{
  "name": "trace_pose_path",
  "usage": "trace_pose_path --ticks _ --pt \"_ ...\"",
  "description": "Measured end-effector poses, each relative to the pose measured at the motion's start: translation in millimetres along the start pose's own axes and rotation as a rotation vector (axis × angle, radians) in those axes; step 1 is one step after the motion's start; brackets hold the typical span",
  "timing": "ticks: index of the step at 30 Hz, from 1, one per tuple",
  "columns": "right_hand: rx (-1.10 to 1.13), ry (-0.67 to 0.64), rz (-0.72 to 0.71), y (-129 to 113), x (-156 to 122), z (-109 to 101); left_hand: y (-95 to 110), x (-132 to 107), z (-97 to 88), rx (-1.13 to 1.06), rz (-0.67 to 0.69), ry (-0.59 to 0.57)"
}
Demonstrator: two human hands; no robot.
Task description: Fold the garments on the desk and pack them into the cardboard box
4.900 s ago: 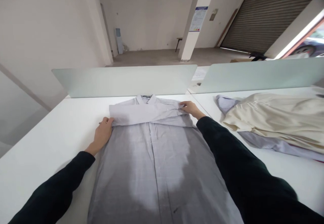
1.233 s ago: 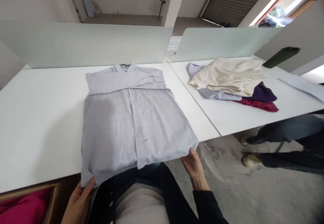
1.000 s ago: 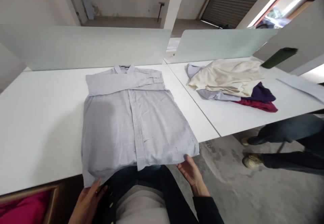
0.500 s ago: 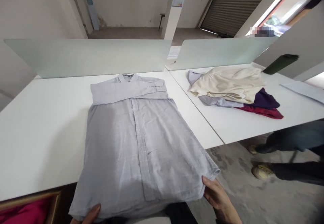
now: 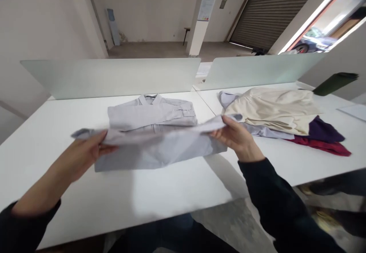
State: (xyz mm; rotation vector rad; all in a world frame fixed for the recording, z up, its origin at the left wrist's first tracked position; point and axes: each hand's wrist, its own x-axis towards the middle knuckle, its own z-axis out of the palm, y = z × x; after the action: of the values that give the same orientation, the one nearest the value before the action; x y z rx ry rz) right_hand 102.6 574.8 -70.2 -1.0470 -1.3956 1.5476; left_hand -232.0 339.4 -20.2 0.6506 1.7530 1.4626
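Black-clad arms [image 5: 281,207] low in the frame, over a white table [image 5: 143,199]. Grips the hem [image 5: 160,134] of a pale lilac shirt [image 5: 154,113] at both corners: left hand [image 5: 85,152] closed on one, right hand [image 5: 236,138] pinching the other, hem held raised above the shirt's lower half. Lies collar-away on the table, its sleeves folded across the chest. Beyond to the right, a heap of clothes [image 5: 274,108] on the next table [image 5: 286,165]; behind, frosted panels [image 5: 114,77] and a roller shutter [image 5: 274,8].

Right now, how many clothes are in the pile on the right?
4: cream one on top, pale lilac one under it, dark purple one at the right, red one beneath. More may be hidden.
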Motion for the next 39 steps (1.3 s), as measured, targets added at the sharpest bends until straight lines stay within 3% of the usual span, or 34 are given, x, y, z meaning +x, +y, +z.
trace_pose_path --ticks 3,6,10,13,15,18,21,25,29,32,35,39 --pt "0.067 -0.137 -0.001 -25 74 26 29 70 11.3 -0.11 0.058 -0.117" --pt "0.15 -0.218 0.023 -28 145 52 35 143 16.6 -0.132 0.052 -0.12" --pt "0.133 -0.267 0.094 0 212 83 13 221 20.3 -0.079 0.005 0.002" --pt "0.016 -0.197 0.127 31 228 89 -17 244 13.0 0.008 0.084 0.093" --pt "-0.071 -0.164 0.063 45 223 81 -34 244 0.6 0.117 0.178 0.127" --pt "-0.207 -0.129 -0.095 53 208 52 -51 232 -23.1 0.325 0.253 0.197" --pt "-0.383 -0.021 -0.14 54 189 18 -60 210 -42.7 0.463 0.19 0.223" --pt "-0.677 0.118 -0.068 58 162 -13 -68 175 -54.3 0.529 0.033 0.167" --pt "-0.859 0.07 -0.017 59 140 -16 -71 147 -49.6 0.625 -0.067 0.089" --pt "-0.784 0.017 0.043 56 133 -7 -73 136 -38.5 0.766 -0.079 0.099" --pt "-0.658 -0.001 0.113 55 128 1 -77 131 -30.4 0.746 -0.079 0.066" --pt "-0.568 -0.061 0.168 58 105 2 -88 124 -39.4 0.755 -0.014 0.026"
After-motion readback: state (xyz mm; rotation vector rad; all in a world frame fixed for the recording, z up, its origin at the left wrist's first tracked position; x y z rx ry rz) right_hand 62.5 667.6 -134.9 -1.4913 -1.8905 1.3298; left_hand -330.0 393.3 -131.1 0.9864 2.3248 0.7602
